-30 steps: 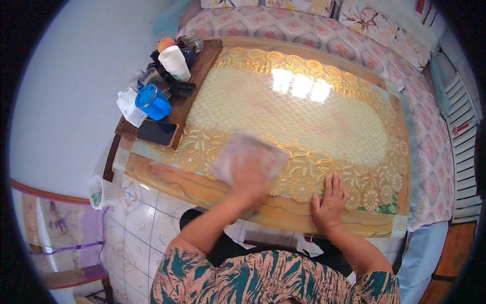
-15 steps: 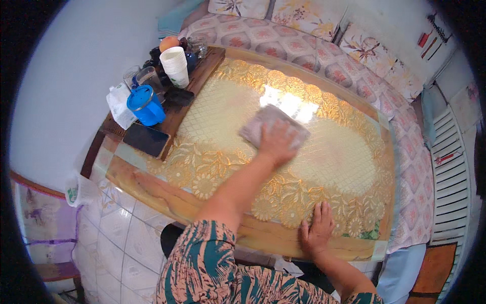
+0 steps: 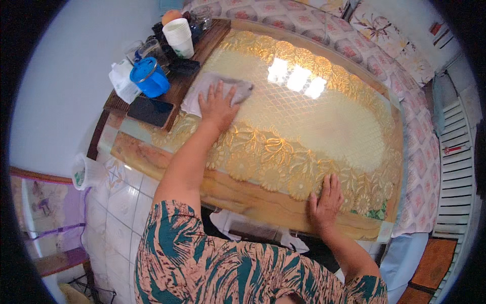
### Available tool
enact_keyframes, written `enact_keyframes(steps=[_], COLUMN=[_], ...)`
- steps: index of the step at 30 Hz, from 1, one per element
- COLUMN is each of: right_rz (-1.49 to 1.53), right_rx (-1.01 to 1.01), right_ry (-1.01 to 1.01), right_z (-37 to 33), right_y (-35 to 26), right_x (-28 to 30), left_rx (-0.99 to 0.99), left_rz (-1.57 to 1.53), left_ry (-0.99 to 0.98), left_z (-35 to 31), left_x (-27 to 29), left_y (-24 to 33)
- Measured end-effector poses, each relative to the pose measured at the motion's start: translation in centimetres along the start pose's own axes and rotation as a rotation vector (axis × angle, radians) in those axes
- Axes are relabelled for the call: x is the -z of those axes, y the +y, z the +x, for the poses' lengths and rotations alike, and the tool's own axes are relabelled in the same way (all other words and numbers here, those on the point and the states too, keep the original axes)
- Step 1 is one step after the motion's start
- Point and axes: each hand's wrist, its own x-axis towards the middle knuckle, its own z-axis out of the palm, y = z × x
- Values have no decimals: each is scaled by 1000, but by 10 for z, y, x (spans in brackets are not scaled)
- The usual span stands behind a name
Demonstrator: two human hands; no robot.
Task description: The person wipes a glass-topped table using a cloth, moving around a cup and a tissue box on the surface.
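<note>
You are leaning over a low bench [image 3: 324,126] topped with a shiny clear cover over gold lace, printed with flowers around a pale lattice centre. Your left hand [image 3: 218,109] lies palm down on a pale pinkish-grey cloth [image 3: 193,99], arm stretched forward; its fingers are spread, so this grip is apart, pressing on the cloth rather than clamped around it. The cloth lies flat with a few wrinkles at the bench's left end, just beside a dark wooden board [image 3: 213,38]; whether the two touch, you cannot tell. Your right hand [image 3: 326,205] rests flat near the bench's front edge, well apart from the cloth, with its thumb away from the fingers and that grip apart too, holding nothing. On the board, nearest to you, lies a dark phone [image 3: 151,111]; behind it stand a blue lidded mug [image 3: 150,77] and, to the mug's left, a crumpled white packet [image 3: 123,81]. Farther back, a stack of white cups [image 3: 178,38] leans slightly, near a round orange object [image 3: 172,16] and some glassware partly hidden. Bright white patches of light reflect off the bench's far half. A seat with a pink-and-grey patterned cover [image 3: 420,167] wraps around its far and right sides.
</note>
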Motion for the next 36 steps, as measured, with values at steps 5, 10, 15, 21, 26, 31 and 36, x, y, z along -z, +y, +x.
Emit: enact_keyframes(steps=[5,10,15,21,26,31,36], right_rz=[-15,-62,-161,-140,20,5,31], right_rx=[-14,24,46,165,318,297,278], right_ry=[21,71,34,-19,-83,-74,-57], right_z=[0,-2,0,-7,-10,0,-2], right_y=[-4,11,21,-26,-80,-113,-115], right_x=[-2,-17,-25,-7,-25,-26,-20], left_rx=[-179,-392,-328,12,261,473,643], left_rz=[-72,-346,-274,-131,-19,35,98], left_ry=[125,-30,57,261,182,91,-14], left_z=[-108,-214,-230,-232,-220,-185,-154], left_x=[-9,17,13,5,17,20,24], left_y=[38,116,71,-79,-166,-239,-295])
